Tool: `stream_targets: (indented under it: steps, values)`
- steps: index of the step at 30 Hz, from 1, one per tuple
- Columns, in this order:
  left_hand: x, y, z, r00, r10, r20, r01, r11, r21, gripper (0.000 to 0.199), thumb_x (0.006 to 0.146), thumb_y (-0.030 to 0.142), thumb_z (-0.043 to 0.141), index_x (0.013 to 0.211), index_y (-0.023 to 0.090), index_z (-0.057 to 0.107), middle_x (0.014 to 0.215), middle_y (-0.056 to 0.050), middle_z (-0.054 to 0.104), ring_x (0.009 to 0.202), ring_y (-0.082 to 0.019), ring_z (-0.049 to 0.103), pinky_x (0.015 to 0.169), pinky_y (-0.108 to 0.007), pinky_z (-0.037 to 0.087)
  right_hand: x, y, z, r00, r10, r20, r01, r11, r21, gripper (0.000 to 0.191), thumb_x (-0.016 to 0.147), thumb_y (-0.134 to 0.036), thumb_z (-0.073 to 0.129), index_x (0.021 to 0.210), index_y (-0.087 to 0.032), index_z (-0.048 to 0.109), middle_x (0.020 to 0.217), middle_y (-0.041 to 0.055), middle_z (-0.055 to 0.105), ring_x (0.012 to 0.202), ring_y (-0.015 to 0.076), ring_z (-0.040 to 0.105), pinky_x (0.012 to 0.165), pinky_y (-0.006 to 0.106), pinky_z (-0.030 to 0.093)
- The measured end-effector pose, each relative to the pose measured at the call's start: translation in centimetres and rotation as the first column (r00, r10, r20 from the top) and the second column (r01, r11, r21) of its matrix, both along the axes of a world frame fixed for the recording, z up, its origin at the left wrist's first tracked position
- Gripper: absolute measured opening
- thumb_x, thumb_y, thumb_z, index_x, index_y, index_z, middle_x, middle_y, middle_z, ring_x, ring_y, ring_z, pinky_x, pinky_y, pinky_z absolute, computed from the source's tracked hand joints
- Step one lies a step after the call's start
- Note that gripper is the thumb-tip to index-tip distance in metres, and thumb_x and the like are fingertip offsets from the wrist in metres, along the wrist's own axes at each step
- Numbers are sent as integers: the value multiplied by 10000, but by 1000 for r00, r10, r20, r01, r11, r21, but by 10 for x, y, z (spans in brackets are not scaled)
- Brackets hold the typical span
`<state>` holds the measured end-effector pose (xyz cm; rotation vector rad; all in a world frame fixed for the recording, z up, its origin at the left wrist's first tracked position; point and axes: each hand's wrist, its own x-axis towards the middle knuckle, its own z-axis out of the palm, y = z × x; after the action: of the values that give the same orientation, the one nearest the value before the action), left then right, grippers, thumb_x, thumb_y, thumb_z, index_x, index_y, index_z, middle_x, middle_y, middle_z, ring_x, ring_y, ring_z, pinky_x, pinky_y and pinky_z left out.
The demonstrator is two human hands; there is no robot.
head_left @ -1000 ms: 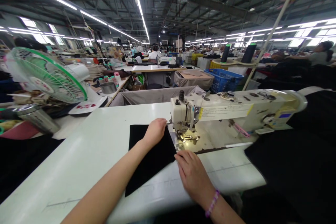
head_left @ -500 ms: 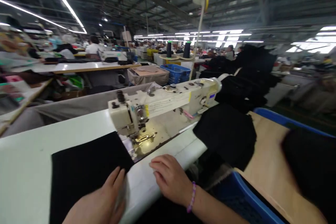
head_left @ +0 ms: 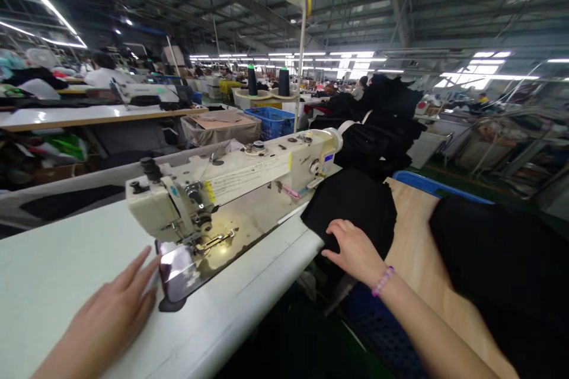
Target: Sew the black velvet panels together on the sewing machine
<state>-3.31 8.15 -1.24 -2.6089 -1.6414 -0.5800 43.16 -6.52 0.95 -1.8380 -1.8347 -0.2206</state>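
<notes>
A white sewing machine (head_left: 249, 174) stands on a pale table (head_left: 222, 302), its lamp lighting the needle area. My left hand (head_left: 118, 302) is over the table left of the machine's foot, fingers spread, holding nothing. At the table's right end my right hand (head_left: 355, 249), with a purple bead bracelet (head_left: 383, 282) at the wrist, is at a black cloth piece (head_left: 355, 201). Its fingers are apart and slightly bent over the cloth, and no grip on it shows.
Right of the table, another black cloth (head_left: 498, 254) lies on a wooden board (head_left: 413, 207) over a blue crate (head_left: 444, 188). Black fabric is heaped (head_left: 382, 130) behind the machine. Farther back are thread cones (head_left: 252, 82), a blue basket (head_left: 271, 121) and a seated person (head_left: 106, 74).
The view has turned right. My right hand has moved from the table's front edge to the black cloth on the right. The black piece under my left hand is out of sight.
</notes>
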Motion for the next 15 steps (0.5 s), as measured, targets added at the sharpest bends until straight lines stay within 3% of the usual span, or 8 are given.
stream_targets:
  steps: [2, 5, 10, 13, 15]
  values:
    - [14, -15, -8, 999, 11, 31, -10, 1000, -11, 485, 814, 416, 406, 1242, 427, 631, 1415, 59, 604, 952, -342, 730, 913, -554, 561, -2, 1, -7, 1000, -27, -5, 27, 1000, -8, 91, 796, -154, 686, 806, -212, 617, 887, 52, 670, 839, 243, 637, 763, 374, 536]
    - [13, -23, -21, 998, -27, 63, 26, 1000, 15, 447, 825, 425, 407, 1197, 433, 654, 1337, 34, 666, 1048, -342, 706, 932, -533, 557, 4, 6, -15, 996, -75, -55, 75, 997, 10, 204, 843, -97, 548, 685, -226, 561, 759, 16, 646, 748, 198, 640, 703, 309, 521]
    - [0, -29, -33, 992, -121, 30, 119, 991, 58, 427, 869, 391, 457, 1262, 477, 603, 1287, 33, 694, 1015, -349, 710, 930, -577, 548, 20, 10, -9, 977, -166, -136, 183, 975, 124, 212, 927, -149, 386, 820, -207, 560, 745, 36, 645, 594, 180, 613, 551, 290, 482]
    - [25, -55, -14, 978, -205, 35, 203, 977, 64, 535, 895, 405, 487, 1417, 512, 440, 1327, 22, 670, 1081, -341, 693, 991, -584, 527, 1, -1, 15, 990, -94, -108, 113, 976, 187, 177, 940, -193, 386, 877, -208, 551, 853, 88, 660, 749, 224, 642, 682, 350, 509]
    - [54, -81, 13, 957, -271, 101, 270, 962, 24, 722, 885, 417, 553, 1535, 463, 242, 1474, -21, 550, 1225, -330, 621, 1042, -523, 517, -30, -14, 36, 995, 92, -42, -84, 981, 175, 149, 930, -200, 432, 845, -237, 549, 810, 52, 649, 745, 214, 627, 726, 348, 502]
